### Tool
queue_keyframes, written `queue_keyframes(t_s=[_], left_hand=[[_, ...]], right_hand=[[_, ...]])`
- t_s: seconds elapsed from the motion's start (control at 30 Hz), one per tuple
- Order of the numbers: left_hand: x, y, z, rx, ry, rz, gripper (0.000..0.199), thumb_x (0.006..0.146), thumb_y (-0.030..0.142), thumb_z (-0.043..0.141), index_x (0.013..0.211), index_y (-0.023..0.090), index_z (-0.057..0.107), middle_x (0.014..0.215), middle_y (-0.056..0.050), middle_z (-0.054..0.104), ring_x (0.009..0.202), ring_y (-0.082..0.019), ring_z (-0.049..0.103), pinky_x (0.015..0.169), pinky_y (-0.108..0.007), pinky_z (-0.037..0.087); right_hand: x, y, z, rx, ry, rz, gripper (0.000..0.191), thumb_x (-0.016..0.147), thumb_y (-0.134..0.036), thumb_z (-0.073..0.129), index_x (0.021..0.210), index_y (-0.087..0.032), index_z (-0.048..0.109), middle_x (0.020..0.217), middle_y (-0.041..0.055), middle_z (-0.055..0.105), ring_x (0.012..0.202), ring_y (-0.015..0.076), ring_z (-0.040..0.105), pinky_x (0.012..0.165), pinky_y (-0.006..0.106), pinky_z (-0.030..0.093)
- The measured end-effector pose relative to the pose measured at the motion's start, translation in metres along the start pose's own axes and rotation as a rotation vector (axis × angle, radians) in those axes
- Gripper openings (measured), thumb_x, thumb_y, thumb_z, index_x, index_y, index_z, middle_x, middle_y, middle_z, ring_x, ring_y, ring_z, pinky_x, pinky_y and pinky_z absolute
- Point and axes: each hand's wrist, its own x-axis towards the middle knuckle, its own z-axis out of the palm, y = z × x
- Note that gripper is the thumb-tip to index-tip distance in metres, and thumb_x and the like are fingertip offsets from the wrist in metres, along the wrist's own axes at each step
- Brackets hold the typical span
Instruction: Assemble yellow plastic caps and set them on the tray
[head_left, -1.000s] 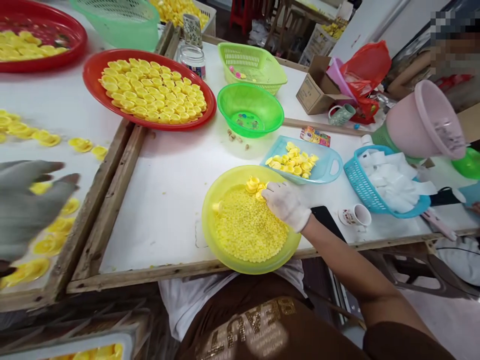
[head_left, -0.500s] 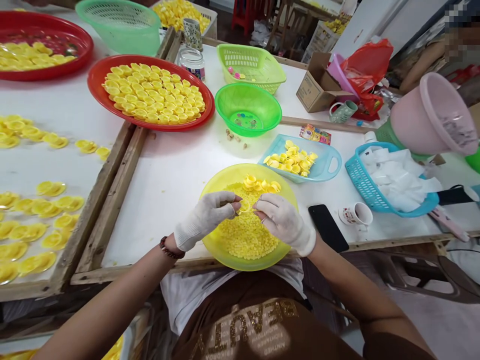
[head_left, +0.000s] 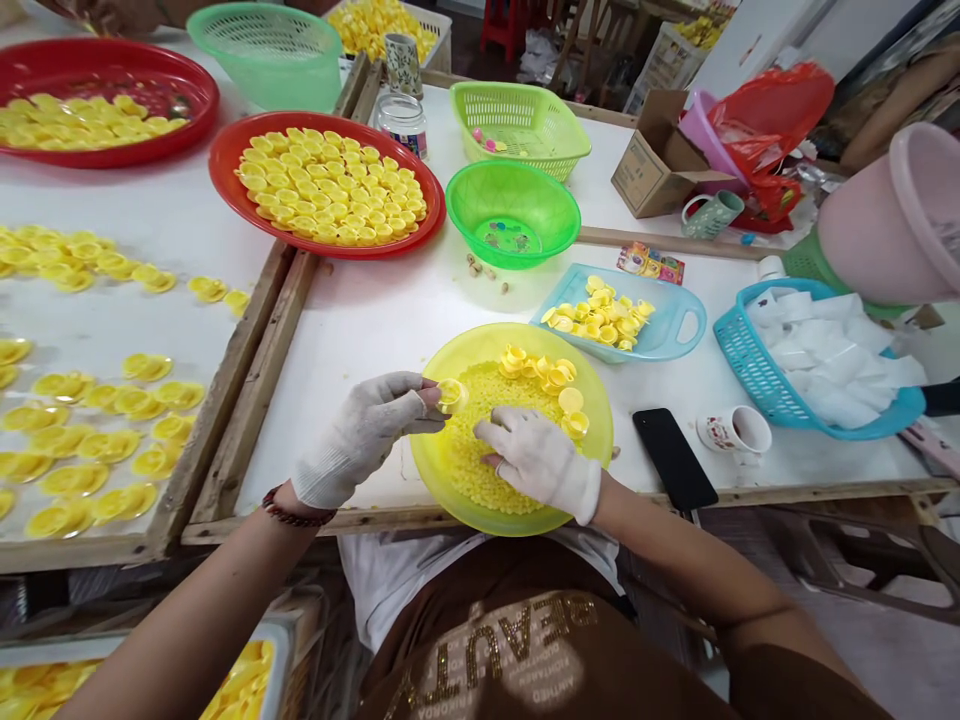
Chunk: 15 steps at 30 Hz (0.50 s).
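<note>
Your white-gloved left hand (head_left: 364, 435) pinches a small, round, yellow cup-shaped piece (head_left: 452, 396) between thumb and fingers, at the left side of the round, translucent yellow plastic bowl (head_left: 596, 405). Your white-gloved right hand (head_left: 538, 462) is over the small pale-yellow beads (head_left: 469, 475) in that bowl, fingers curled downward; whether they grip anything, you cannot tell from here. More yellow cups (head_left: 541, 370) sit along the bowl's far right side, near a translucent blue plastic tray (head_left: 667, 340).
</note>
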Motion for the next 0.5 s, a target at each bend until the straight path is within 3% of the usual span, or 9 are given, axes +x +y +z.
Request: queue_keyframes(t_s=[0.1,0.23,0.37,0.43,0.5], left_hand=[[-0.004,0.006,-0.015,0.007,0.071,0.026,0.036,0.075,0.040,0.081,0.096,0.013,0.072,0.101,-0.010,0.074,0.088,-0.022,0.071,0.088,-0.038,0.061],[-0.013,0.017,-0.059,0.054,0.334,0.096,0.038,0.074,0.036,0.080,0.099,0.010,0.070,0.103,-0.010,0.074,0.089,-0.021,0.071,0.090,-0.038,0.061],[-0.023,0.037,-0.126,0.206,0.557,0.161,0.045,0.082,0.034,0.069,0.111,0.000,0.065,0.102,-0.014,0.073,0.084,-0.018,0.070,0.091,-0.042,0.060],[-0.029,0.050,-0.166,0.316,0.641,0.161,0.053,0.086,0.035,0.063,0.120,-0.006,0.060,0.110,-0.019,0.071,0.087,-0.016,0.069,0.091,-0.039,0.059],[-0.035,0.062,-0.206,0.415,0.746,0.151,0.061,0.088,0.037,0.061,0.124,-0.011,0.056,0.116,-0.023,0.068,0.087,-0.013,0.067,0.089,-0.034,0.059]], right_hand=[[-0.006,0.008,0.002,-0.026,-0.151,-0.064,0.013,0.097,-0.023,0.053,0.105,-0.018,0.063,0.102,0.0077,0.064,0.087,0.0217,0.059,0.075,0.035,0.045],[-0.010,0.020,-0.004,0.019,-0.249,-0.075,0.013,0.096,-0.024,0.054,0.097,-0.018,0.065,0.097,0.0067,0.065,0.084,0.0210,0.060,0.075,0.036,0.046],[0.013,0.020,-0.007,0.134,-0.037,-0.088,0.016,0.096,-0.014,0.049,0.102,-0.018,0.063,0.105,0.0077,0.065,0.096,0.0211,0.060,0.085,0.036,0.048],[0.036,0.015,-0.002,0.127,0.083,-0.069,0.025,0.094,-0.006,0.045,0.111,-0.017,0.061,0.112,0.0099,0.064,0.101,0.0214,0.059,0.087,0.036,0.048],[0.058,0.008,0.003,0.069,0.126,-0.074,0.031,0.093,-0.003,0.044,0.116,-0.016,0.059,0.114,0.0113,0.063,0.101,0.0224,0.059,0.087,0.036,0.049]])
